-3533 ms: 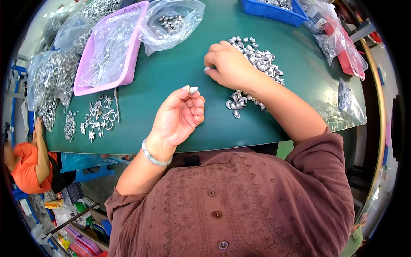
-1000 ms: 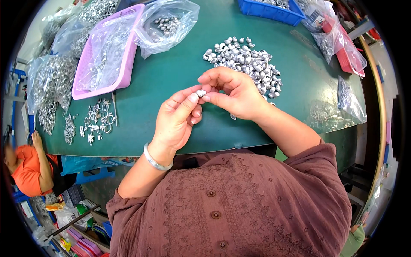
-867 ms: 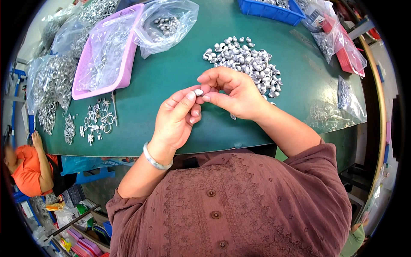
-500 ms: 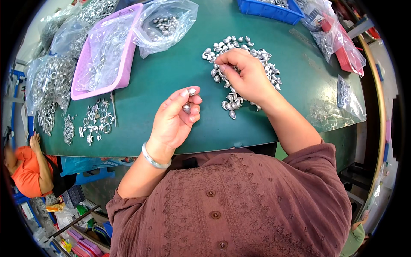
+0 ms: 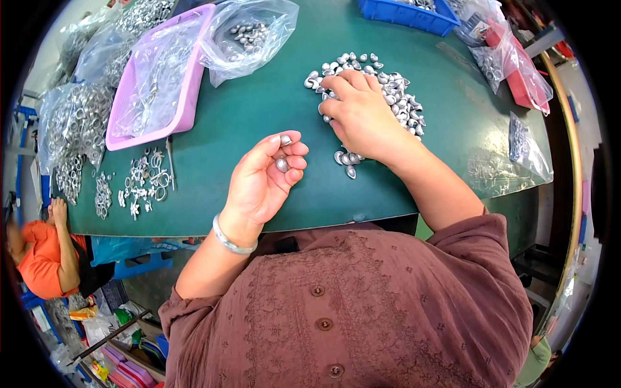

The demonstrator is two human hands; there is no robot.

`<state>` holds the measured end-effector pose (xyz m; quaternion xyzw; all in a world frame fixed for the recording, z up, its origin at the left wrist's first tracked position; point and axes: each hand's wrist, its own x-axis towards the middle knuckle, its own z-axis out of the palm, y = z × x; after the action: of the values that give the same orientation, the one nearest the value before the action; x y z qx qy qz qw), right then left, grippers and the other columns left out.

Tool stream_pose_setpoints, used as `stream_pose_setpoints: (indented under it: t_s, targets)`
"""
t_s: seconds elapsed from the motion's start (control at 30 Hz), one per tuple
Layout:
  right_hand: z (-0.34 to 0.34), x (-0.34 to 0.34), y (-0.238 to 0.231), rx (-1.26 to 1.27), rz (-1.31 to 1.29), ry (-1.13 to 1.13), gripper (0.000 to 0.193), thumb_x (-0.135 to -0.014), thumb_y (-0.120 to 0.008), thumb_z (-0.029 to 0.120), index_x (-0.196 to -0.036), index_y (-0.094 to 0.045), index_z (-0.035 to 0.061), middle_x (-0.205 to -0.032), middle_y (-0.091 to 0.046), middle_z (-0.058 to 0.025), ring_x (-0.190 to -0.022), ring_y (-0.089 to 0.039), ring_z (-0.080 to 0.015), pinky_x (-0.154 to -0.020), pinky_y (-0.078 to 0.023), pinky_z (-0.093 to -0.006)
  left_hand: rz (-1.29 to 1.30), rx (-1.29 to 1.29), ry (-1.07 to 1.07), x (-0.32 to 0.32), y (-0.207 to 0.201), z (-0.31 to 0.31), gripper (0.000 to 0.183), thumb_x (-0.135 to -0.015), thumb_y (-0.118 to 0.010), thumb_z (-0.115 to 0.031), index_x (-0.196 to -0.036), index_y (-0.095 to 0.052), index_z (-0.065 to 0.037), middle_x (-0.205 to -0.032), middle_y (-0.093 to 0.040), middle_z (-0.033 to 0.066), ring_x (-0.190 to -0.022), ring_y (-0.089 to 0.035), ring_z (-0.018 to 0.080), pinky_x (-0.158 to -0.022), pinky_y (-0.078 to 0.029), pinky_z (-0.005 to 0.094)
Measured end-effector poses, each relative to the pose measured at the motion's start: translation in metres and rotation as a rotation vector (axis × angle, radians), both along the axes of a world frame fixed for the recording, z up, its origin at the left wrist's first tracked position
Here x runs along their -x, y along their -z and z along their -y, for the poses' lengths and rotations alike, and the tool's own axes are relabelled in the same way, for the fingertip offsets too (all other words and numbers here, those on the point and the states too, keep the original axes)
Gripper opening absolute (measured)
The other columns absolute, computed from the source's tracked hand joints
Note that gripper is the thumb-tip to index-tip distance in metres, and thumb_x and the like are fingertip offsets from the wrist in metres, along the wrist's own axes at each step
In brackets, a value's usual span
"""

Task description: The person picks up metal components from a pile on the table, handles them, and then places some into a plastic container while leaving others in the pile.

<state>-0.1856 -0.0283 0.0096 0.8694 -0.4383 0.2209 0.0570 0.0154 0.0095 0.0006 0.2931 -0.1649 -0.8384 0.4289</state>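
My left hand (image 5: pixel 262 174) is palm up and closed on two small silver-grey metal pieces. One rounded metal piece (image 5: pixel 285 140) is pinched between thumb and forefinger. A second, shell-like piece (image 5: pixel 282 165) rests against the curled fingers below it. To the right, my right hand (image 5: pixel 359 116) lies palm down over a loose pile of similar hollow, curved metal pieces (image 5: pixel 407 107). Its fingers are apart and bent down among the pieces, and what is under the palm is hidden. A few pieces (image 5: pixel 350 161) lie just below this hand.
A green-topped table (image 5: pixel 259 110) bears a pink basket (image 5: pixel 187 107) with bagged parts, and an open clear bag (image 5: pixel 226 68) of metal pieces. Small rings and castings (image 5: pixel 147 178) lie at left. A blue tray (image 5: pixel 414 19) and red basket (image 5: pixel 517 81) stand farther off. A person in orange (image 5: pixel 48 258) is at far left.
My right hand has turned from a raised pinch to palm down, its fingers spreading over the pile. My left hand has barely moved and keeps its two pieces, the upper one slightly shifted.
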Motion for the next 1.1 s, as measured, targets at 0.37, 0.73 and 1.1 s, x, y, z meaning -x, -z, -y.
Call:
stream_pose_setpoints:
  t_s: [0.37,0.73,1.1]
  targets:
    - [0.003,0.000,0.004,-0.073,0.096,-0.066,0.012,-0.066,-0.059,0.006,-0.077,-0.062,0.0040,-0.108,-0.052,-0.0100,-0.104,-0.042,-0.0267,-0.086,-0.033,-0.0383,-0.036,0.036,0.008,0.000,-0.002,0.000,0.024,-0.083,-0.049,-0.012,-0.102,-0.052,0.003,-0.092,-0.058,0.0122,-0.077,-0.058,0.0183,-0.066,-0.049,0.0282]
    - [-0.011,-0.007,-0.015,-1.338,1.243,-0.314,0.017,-0.083,-0.058,0.018,-0.083,-0.058,0.0017,-0.077,-0.057,-0.0021,-0.069,-0.052,-0.0094,-0.060,-0.042,-0.0219,0.406,0.483,-0.085,0.010,-0.015,-0.005,0.026,-0.082,-0.057,-0.007,-0.107,-0.054,-0.003,-0.079,-0.052,-0.0001,-0.060,-0.045,0.0050,-0.052,-0.035,0.0166]
    - [-0.011,-0.009,-0.006,-1.538,1.312,-0.399,0.021,-0.084,-0.058,0.020,-0.088,-0.057,-0.0004,-0.079,-0.058,-0.0049,-0.070,-0.055,-0.0121,-0.063,-0.046,-0.0235,0.628,0.779,-0.155,0.012,-0.014,-0.003,0.017,-0.082,-0.057,-0.007,-0.097,-0.062,-0.002,-0.081,-0.057,-0.0004,-0.058,-0.043,0.0022,-0.050,-0.033,0.0142]
